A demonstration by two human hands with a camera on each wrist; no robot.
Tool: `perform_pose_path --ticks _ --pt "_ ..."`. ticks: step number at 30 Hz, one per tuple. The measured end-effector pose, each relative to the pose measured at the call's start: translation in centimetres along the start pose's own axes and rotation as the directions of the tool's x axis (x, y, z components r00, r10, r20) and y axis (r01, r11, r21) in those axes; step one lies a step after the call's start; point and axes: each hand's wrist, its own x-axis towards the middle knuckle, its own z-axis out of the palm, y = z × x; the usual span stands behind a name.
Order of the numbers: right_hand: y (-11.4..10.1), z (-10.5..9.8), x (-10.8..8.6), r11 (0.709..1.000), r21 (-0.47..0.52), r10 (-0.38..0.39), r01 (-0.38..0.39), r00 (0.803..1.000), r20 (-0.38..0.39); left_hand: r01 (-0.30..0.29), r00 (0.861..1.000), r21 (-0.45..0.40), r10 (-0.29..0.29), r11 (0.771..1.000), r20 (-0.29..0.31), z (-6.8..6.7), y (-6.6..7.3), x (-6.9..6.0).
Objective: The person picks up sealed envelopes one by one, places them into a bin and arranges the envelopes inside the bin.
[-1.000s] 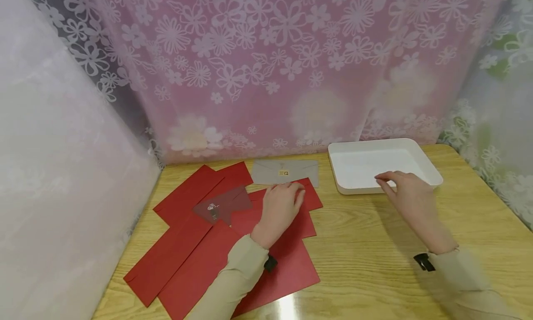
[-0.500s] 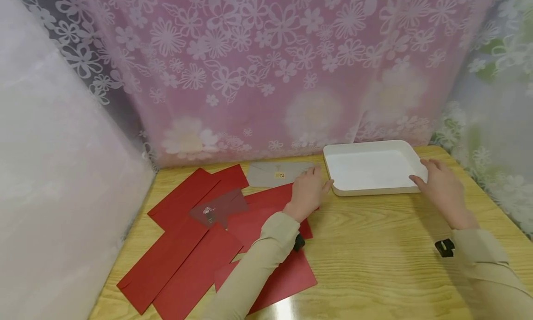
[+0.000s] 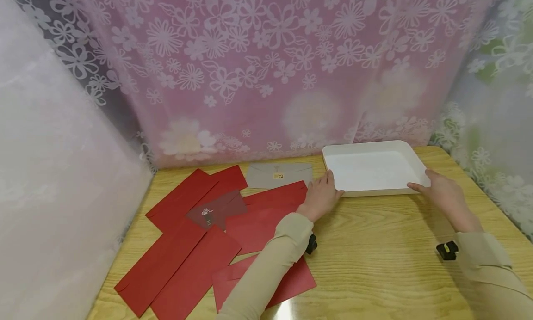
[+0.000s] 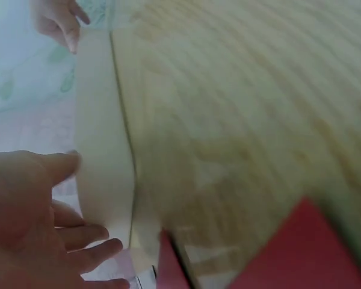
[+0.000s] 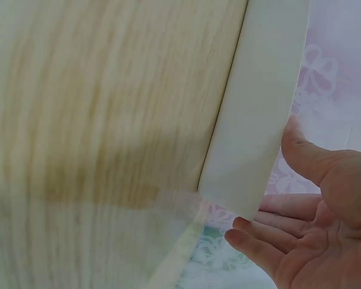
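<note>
Left hand (image 3: 320,198) and right hand (image 3: 448,199), half-open, grip the tray (image 3: 374,171) by its front corners; likely positioning it; next move calls for even pressure.

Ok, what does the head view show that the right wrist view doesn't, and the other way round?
Only the head view: the red envelopes, the maroon envelope, the grey envelope, the left hand at the near left corner of the white tray, and the tray's inside.

Only the right wrist view: the palm side of the right hand.

Both: the tray's outer wall, the right hand, the wooden table and floral curtain.
</note>
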Motion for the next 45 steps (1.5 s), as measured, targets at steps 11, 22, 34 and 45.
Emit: perform_pose_path --ticks 11,22,34,45 --pt "-0.6 -0.5 -0.1 1.0 -0.005 0.003 -0.003 0.999 0.049 0.014 1.0 -0.018 -0.014 1.0 0.006 -0.2 -0.4 -0.1" --pt "-0.7 -0.4 -0.7 1.0 -0.02 0.0 0.001 0.999 0.038 0.002 1.0 0.01 -0.002 1.0 -0.006 -0.3 -0.4 -1.0" --pt "-1.2 -0.2 -1.9 0.999 -0.033 -0.029 0.029 0.999 0.021 0.01 1.0 -0.005 -0.01 1.0 -0.003 -0.1 -0.4 -2.5" --pt "-1.7 0.7 -3.6 0.993 -0.033 -0.114 0.111 0.99 -0.079 0.002 1.0 -0.004 -0.002 1.0 0.007 -0.1 -0.6 -3.9"
